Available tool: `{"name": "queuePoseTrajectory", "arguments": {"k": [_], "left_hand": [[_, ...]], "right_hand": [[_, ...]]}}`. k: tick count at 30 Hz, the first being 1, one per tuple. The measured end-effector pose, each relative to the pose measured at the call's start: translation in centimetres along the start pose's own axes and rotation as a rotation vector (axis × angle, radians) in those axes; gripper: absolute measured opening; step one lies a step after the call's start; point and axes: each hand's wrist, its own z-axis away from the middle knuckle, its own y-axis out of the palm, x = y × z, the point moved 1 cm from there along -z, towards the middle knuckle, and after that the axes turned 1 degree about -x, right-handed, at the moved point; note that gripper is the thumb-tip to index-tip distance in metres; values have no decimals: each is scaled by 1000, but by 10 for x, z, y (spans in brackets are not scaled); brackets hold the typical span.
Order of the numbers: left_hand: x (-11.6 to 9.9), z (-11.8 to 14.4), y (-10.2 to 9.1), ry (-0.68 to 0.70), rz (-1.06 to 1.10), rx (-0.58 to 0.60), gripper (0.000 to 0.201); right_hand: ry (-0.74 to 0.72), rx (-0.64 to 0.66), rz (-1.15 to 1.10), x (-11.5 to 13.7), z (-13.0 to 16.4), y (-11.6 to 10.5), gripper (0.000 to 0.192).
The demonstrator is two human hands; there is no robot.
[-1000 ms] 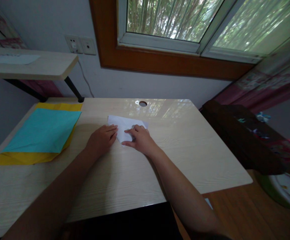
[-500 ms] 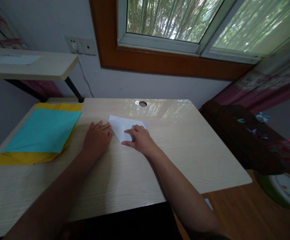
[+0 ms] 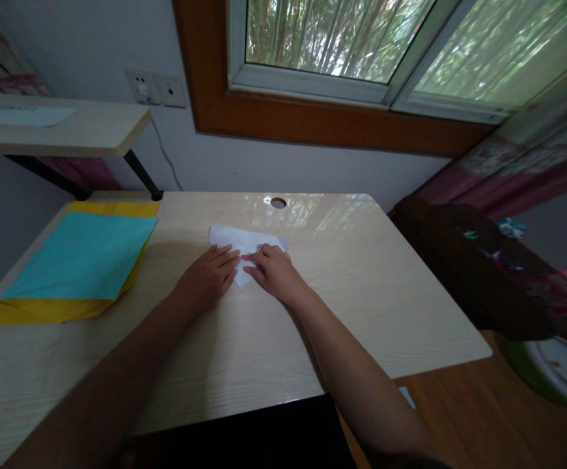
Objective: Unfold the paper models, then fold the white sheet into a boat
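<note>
A folded sheet of white paper [image 3: 244, 238] lies flat on the pale wooden desk, narrowing to a point at its near edge. My left hand [image 3: 211, 272] rests over its left part, fingers stretched out to the right. On the right part lies my right hand [image 3: 274, 270], palm down, with thumb and index finger extended and apart, the other fingers bent under. The fingertips of both hands are close together near the paper's middle. Each hand hides some of the sheet beneath it.
Teal paper [image 3: 88, 254] lies on yellow paper [image 3: 43, 311] at the desk's left. A raised shelf [image 3: 102, 133] stands behind them on black legs. Near the back edge is a round cable hole [image 3: 278, 203]. Beyond the desk [image 3: 385, 299] on the right sits dark furniture [image 3: 469, 273].
My left hand has slid right from beside the paper's left edge onto the sheet, toward my right hand. The right hand has hardly moved.
</note>
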Motion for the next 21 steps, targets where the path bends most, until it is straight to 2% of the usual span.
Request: {"name": "queuePoseTrajectory", "arguments": {"k": [7,13,21], "left_hand": [[-7,2,6,-80,-102,12,48],[-11,2,5,-153,-211,17,51],[-12,2,-1,-240,-239,13,49]], "right_hand": [[19,-5,-26,-1,-2,2,31],[12,-15,-30,-1,-1,2,31],[9,-47,-48,-2,0,4,31]]}}
